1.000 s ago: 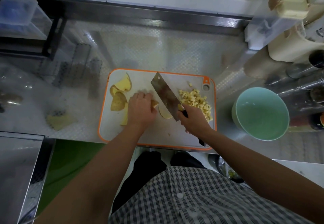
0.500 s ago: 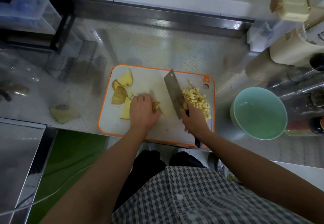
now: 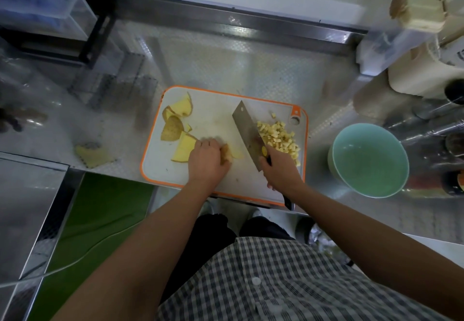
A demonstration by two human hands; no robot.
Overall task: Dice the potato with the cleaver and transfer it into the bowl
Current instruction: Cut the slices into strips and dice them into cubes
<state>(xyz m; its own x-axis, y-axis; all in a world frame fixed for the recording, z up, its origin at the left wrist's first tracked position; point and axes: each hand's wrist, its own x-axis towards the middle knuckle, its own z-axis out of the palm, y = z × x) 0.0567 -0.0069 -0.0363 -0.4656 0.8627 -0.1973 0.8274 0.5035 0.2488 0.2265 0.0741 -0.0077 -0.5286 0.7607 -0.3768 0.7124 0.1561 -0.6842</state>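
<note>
Now right hand [image 3: 281, 171] grips cleaver [image 3: 247, 129]; left hand [image 3: 207, 163] holds potato [image 3: 227, 153]

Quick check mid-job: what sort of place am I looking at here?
Likely a commercial-style kitchen: embossed stainless-steel counter, orange-rimmed white cutting board with diced potato, pale green bowl.

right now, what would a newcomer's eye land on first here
The cleaver, gripped by the right hand, crosses the middle of the board, with a pile of dice just right of its blade. The left hand holds a potato piece left of the blade, with slices beyond it. A green bowl sits right of the board, no dice in it.
</note>
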